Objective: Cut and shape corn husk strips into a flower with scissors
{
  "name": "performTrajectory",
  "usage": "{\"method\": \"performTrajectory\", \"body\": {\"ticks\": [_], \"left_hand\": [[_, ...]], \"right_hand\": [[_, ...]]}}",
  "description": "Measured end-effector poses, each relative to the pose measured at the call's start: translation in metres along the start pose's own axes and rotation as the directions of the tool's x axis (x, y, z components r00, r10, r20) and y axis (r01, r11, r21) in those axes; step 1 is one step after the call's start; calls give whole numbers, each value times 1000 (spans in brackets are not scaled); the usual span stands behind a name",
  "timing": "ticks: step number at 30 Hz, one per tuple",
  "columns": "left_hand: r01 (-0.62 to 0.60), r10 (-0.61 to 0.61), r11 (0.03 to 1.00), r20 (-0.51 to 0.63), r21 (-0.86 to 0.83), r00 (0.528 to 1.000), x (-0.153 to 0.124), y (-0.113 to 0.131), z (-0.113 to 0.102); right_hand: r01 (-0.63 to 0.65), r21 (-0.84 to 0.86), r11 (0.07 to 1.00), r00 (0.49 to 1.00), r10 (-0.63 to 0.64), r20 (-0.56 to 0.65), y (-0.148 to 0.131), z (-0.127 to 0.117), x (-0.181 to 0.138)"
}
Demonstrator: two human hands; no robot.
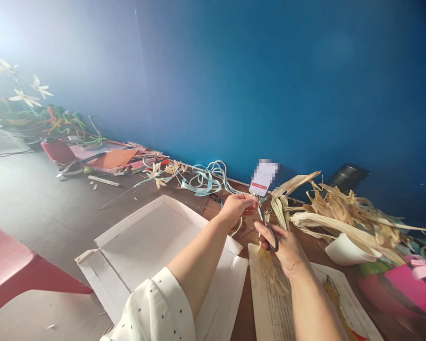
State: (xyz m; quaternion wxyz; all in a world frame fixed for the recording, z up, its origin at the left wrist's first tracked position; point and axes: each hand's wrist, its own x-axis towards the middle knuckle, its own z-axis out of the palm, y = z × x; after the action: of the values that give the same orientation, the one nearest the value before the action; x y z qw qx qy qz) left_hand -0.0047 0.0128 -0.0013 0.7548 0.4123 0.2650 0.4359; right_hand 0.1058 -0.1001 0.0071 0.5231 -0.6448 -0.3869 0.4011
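Observation:
My right hand [286,246] grips black-handled scissors [266,222], blades pointing up and away toward my left hand. My left hand [237,207] is closed in a pinch on a small piece of dried husk right at the scissor tips. Thin husk strips hang below the hands over a printed paper sheet [270,303] on the brown table [244,327]. My left sleeve is white with dark dots.
A flattened white cardboard box [145,241] lies at left. A heap of dried corn husks [344,213] and a white cup [346,251] sit at right, pink plastic [401,289] beyond. Light-blue ribbon [206,180], husk flowers [163,173] and craft scraps line the blue wall.

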Motion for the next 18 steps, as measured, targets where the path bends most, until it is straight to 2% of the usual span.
{"method": "performTrajectory", "body": {"ticks": [18], "left_hand": [[17, -18, 999, 33, 30, 999, -1, 4, -2]], "right_hand": [[7, -56, 998, 999, -5, 43, 3, -2, 3]]}}
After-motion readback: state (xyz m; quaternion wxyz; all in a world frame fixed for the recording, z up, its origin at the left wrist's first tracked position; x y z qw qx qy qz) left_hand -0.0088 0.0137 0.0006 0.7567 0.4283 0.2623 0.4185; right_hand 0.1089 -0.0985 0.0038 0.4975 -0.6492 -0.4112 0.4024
